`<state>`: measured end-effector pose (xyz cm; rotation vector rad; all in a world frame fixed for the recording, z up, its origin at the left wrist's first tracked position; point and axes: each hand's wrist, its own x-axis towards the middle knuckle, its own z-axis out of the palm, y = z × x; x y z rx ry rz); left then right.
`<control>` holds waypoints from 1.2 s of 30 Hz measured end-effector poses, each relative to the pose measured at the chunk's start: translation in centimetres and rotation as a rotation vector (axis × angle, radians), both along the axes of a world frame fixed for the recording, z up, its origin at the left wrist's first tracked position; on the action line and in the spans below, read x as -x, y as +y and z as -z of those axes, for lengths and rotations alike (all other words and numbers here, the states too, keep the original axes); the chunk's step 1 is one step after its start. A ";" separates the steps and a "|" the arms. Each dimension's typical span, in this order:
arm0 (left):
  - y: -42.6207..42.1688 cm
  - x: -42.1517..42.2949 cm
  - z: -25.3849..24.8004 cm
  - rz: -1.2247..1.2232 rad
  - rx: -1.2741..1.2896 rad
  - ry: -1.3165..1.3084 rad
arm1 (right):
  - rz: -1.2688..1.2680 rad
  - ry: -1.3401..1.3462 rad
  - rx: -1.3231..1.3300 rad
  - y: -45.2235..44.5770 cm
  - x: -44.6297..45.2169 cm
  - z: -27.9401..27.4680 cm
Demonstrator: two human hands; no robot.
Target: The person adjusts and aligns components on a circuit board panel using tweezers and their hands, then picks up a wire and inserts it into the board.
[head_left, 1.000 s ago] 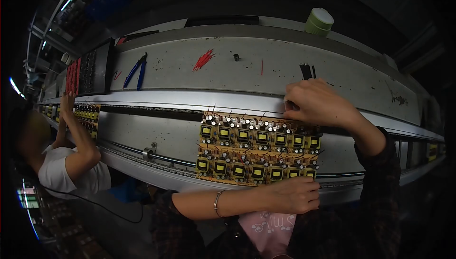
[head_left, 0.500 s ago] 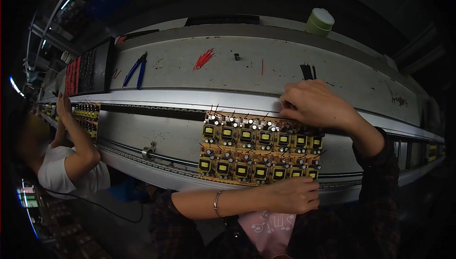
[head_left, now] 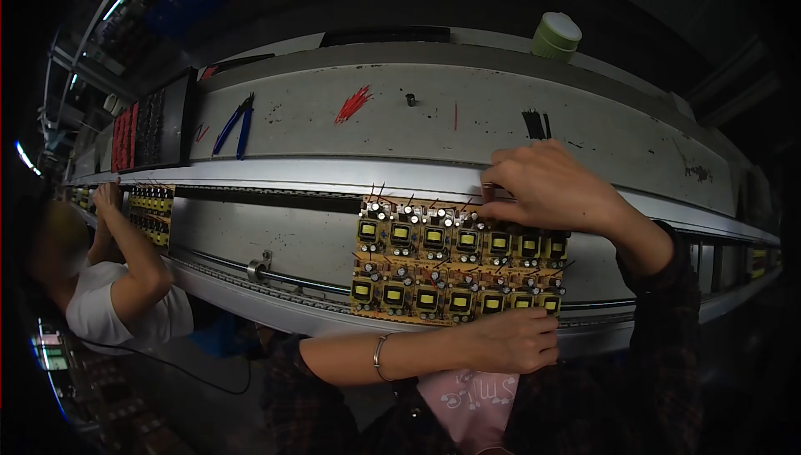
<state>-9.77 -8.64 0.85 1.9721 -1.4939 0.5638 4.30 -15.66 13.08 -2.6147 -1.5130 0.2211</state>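
At your far left, a co-worker's hands (head_left: 105, 198) have come down to the circuit-board panel (head_left: 152, 215) there, lower than a moment ago. Behind them stands a black tray (head_left: 178, 125) bearing red and black pieces. On the tabletop (head_left: 317, 142) next come the blue-handled cutters (head_left: 244, 134), then a loose bunch of red wires (head_left: 353, 105) and a small dark part (head_left: 410, 100); all these lie untouched.

Your panel of circuit boards (head_left: 434, 259), two rows deep, rests across the rails in front of you, and has edged rightward against the tabletop since a second ago. A single red wire (head_left: 455, 115) lies beyond it. Your left hand (head_left: 517, 342) stays at the panel's front edge near the right corner, fingers (head_left: 544, 340) curled; you hide whether they grip it.

Black wires (head_left: 535, 124) lie just behind your right hand (head_left: 546, 184), which has shifted left along the panel's back edge. Its thumb and forefinger are close together, but I cannot tell if they pinch anything. Together, those shifts seem to put your work further left along the back row. A green cup (head_left: 556, 36) stands behind.
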 end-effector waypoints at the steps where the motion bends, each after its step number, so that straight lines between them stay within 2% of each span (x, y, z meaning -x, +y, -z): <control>1: 0.0 0.0 0.0 0.000 -0.002 0.002 | -0.001 0.011 -0.021 0.0 0.0 0.0; 6: 0.2 0.0 0.1 0.010 -0.002 0.004 | 0.086 0.120 0.001 0.5 -0.4 0.2; 11: 0.4 0.0 -0.1 0.014 -0.006 0.001 | 0.066 0.168 -0.020 0.4 -0.8 0.4; 17: 0.7 0.1 -0.1 0.024 -0.008 0.001 | 0.066 0.156 0.045 0.0 -0.7 0.1; 27: 1.2 0.2 -0.5 0.039 0.013 0.035 | 0.253 0.074 -0.090 -4.1 -2.0 -1.1; 31: 1.2 0.3 -0.7 0.036 0.024 0.049 | 0.317 0.092 0.095 -3.9 -1.6 -0.6; 36: 1.2 0.2 -0.8 0.043 0.036 0.047 | 0.283 0.118 0.106 -3.0 -1.0 -0.5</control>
